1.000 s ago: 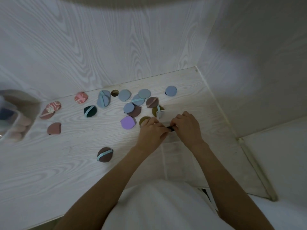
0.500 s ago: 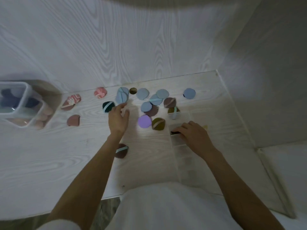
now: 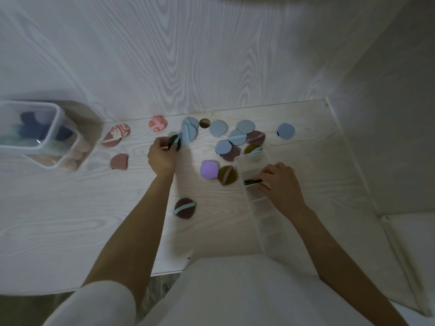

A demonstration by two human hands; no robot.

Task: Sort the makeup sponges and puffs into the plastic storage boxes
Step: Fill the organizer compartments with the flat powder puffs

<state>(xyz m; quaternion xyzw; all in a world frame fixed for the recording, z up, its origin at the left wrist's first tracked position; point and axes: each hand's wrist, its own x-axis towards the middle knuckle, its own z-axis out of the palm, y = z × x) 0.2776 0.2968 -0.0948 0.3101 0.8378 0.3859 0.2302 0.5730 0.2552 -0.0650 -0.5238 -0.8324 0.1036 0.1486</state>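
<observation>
Several round puffs lie scattered on the white wood tabletop (image 3: 70,220): light blue ones (image 3: 219,128), brown ones, a purple one (image 3: 209,169) and pink marbled ones (image 3: 158,123). My left hand (image 3: 162,156) is closed around a dark green puff (image 3: 176,142) at the left of the pile. My right hand (image 3: 281,184) rests on a long clear divided box (image 3: 260,208), fingers pressing a dark puff (image 3: 251,181) into one compartment.
Two clear plastic boxes (image 3: 55,128) stacked at the far left hold dark blue, teal and pale pink sponges. A brown puff with a blue strap (image 3: 184,208) lies alone nearer me. Wood-grain walls close the back and right sides.
My left hand left the divided box, reached left across the pile and closed on the dark green puff. My right hand stayed on the box with the dark puff.
</observation>
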